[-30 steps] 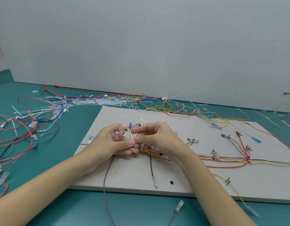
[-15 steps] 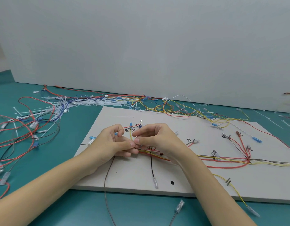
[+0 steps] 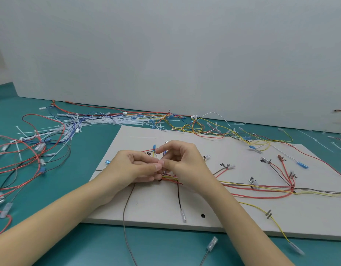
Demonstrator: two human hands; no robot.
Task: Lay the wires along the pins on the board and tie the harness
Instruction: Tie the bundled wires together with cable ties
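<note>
Loose wires (image 3: 31, 150): red, black and blue strands are spread in loops over the green table (image 3: 69, 242) at far left.
Ties (image 3: 100, 121): white cable ties are heaped beyond the board's far left corner.
Left hand (image 3: 134, 168): fingers are curled, thumb and fingertips pinched on the harness at the board's left part; what exactly is pinched cannot be told.
Right hand (image 3: 182, 166): set thumb to thumb against the left, curled on the same strands, forefinger raised.
Harness (image 3: 261, 190): red, yellow and black wires are laid rightward past small pins (image 3: 269, 214).
Board (image 3: 213, 212): pale, flat on the table.
</note>
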